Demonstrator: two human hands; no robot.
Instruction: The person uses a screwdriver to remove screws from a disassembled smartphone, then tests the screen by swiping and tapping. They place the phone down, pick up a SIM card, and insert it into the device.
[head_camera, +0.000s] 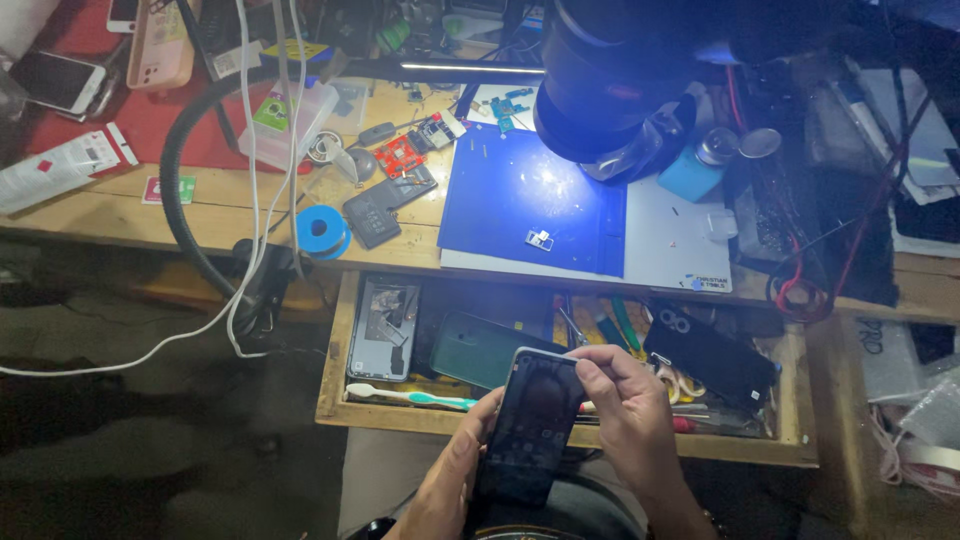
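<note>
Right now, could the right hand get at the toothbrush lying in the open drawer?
Probably yes. The toothbrush lies uncovered along the drawer's front edge, but the right hand is busy at the dark phone, which the left hand holds.

Two bare hands show at the bottom of the view. The left hand has no glove and no ring that can be seen. The right hand is bare too, with short, plain nails at the tips of the fingers. Below the fingers, past the knuckles, both wrists are bare, with no sleeve on them. Far back from the right fingers, by the wrist at the very edge of the view, there is a small dark band. It is too dim to tell what kind it is.
</note>
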